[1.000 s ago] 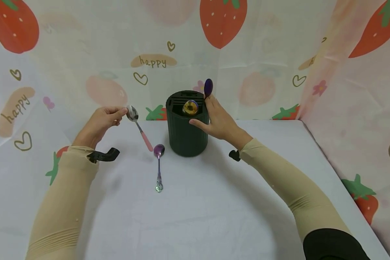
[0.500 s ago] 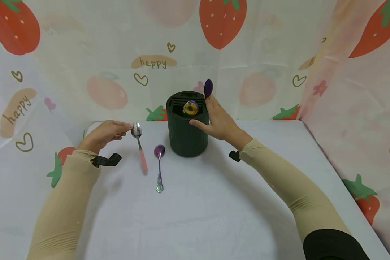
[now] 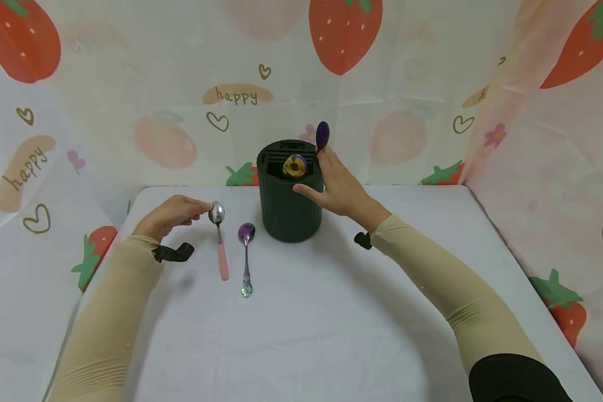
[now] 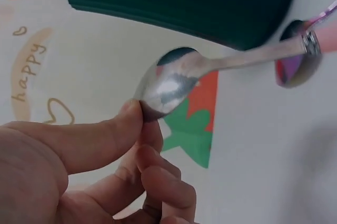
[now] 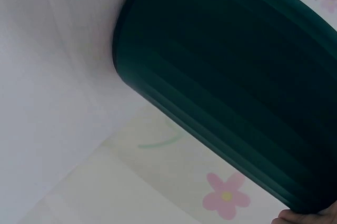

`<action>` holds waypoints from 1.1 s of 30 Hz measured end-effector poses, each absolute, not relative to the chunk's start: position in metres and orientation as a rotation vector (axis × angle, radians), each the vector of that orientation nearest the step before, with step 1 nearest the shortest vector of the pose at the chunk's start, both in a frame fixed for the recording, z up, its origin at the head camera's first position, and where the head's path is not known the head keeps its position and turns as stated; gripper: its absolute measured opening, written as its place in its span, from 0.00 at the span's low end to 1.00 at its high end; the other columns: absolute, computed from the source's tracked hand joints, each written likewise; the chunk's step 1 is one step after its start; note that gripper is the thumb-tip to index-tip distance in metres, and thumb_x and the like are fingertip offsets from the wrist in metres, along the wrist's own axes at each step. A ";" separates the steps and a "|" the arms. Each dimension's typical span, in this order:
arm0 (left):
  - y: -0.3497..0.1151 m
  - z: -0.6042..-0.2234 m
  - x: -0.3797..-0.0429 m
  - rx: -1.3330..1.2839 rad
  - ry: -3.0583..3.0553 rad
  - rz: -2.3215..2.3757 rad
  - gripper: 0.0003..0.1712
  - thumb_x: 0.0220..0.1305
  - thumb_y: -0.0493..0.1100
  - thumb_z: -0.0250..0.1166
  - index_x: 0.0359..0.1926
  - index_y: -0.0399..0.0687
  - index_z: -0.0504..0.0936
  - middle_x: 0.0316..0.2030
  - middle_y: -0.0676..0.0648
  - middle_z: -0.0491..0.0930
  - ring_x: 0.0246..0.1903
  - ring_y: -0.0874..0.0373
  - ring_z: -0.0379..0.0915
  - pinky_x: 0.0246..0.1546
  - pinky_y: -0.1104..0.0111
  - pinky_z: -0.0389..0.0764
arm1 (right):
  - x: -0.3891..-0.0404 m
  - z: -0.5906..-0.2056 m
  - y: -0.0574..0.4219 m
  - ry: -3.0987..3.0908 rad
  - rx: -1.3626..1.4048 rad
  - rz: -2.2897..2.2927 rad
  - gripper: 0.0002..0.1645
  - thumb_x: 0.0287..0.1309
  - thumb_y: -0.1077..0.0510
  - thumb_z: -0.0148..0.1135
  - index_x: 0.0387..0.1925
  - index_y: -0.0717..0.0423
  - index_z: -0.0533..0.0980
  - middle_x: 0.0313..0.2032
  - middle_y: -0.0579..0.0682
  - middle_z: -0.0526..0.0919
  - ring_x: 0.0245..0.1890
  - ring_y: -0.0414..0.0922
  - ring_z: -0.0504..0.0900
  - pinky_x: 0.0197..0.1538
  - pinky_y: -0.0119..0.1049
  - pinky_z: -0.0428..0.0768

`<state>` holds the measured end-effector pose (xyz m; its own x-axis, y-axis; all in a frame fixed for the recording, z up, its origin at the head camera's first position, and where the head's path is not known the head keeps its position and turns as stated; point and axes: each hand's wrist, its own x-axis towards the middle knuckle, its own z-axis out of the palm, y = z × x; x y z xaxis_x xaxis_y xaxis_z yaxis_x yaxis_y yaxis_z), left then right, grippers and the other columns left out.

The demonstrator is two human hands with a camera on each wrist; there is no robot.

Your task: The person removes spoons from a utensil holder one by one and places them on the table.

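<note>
My left hand (image 3: 173, 215) pinches the rim of a steel spoon's bowl between thumb and fingers. This spoon (image 3: 223, 259) has a pink handle, pointing toward the near side. In the left wrist view the spoon's bowl (image 4: 171, 84) shows at the fingertips. Beside it on the table lies a purple iridescent spoon (image 3: 246, 233) with an ornate handle. My right hand (image 3: 339, 187) holds the dark green utensil holder (image 3: 290, 215) at its upper right side, thumb across the front. A gold spoon bowl (image 3: 295, 166) and a dark purple spoon bowl (image 3: 322, 135) stick up from the holder.
The table (image 3: 301, 324) has a white cover. Behind it hangs a strawberry-print backdrop (image 3: 171, 67), which also runs along the right side (image 3: 558, 184). Black camera mounts (image 3: 173, 253) sit at both wrists.
My left hand has lowered the pink-handled spoon and shifted slightly right. Its handle has swung leftward, now beside the purple spoon. The right hand and holder have stayed in place.
</note>
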<state>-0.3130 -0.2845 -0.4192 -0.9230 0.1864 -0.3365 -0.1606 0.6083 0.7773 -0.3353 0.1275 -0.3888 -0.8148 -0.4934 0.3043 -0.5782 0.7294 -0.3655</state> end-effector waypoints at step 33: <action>-0.268 -0.483 -0.327 0.203 2.579 0.982 0.26 0.82 0.51 0.62 0.63 0.32 0.84 0.42 0.43 0.82 0.47 0.49 0.73 0.52 0.58 0.71 | -0.335 -0.388 0.129 -2.797 0.827 0.682 0.71 0.70 0.19 0.52 0.86 0.59 0.33 0.86 0.55 0.32 0.86 0.48 0.37 0.84 0.49 0.49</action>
<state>-0.3266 -0.2684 -0.4833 -0.9203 0.2621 -0.2904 0.0025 0.7464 0.6655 -0.3350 0.1286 -0.3877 -0.8378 -0.4797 0.2607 -0.5458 0.7454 -0.3827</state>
